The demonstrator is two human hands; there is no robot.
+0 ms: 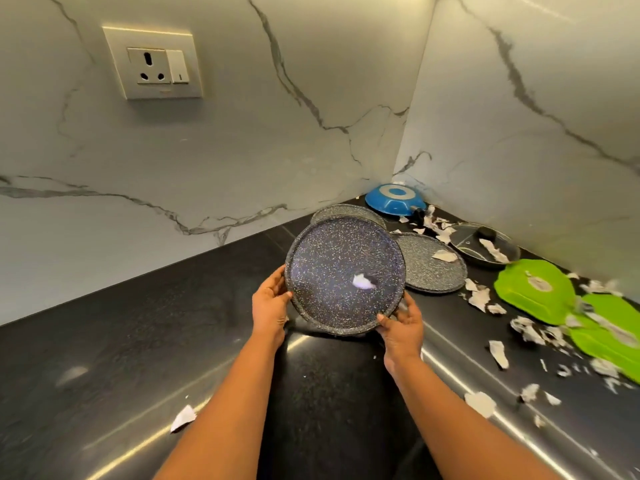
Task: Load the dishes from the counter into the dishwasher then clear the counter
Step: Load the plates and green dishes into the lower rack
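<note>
On black counter (104, 341), scraps (479, 299); marble walls (242, 150).

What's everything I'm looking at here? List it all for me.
held speckled plate: one, dark, tilted between both hands
speckled plates: two, grey, on counter behind it
blue pan: one, upturned, in the corner
glass lid: one, black knob, right
green dishes: at least two, far right
paper scraps: many, whitish, scattered right
wall socket: one, cream, upper left
counter: one, black
left hand: one, holds plate's left rim
right hand: one, holds its lower right rim
</note>
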